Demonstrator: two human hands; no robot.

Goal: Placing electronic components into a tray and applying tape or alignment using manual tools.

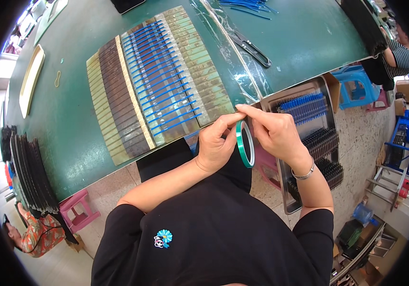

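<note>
Your left hand is curled closed on the green tape roll, which hangs between your 2 hands. Right hand: index reaches the left fingertips, rest curled; can't tell if it grips anything. Slotted board with blue strips sits ahead-left, snips ahead.

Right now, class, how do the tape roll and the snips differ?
The tape roll is a green ring; the snips are long and dark. The tape roll is between the left hand and right hand; the snips lie on the table, apart from both. Both are right of the ridged board in this view.
</note>
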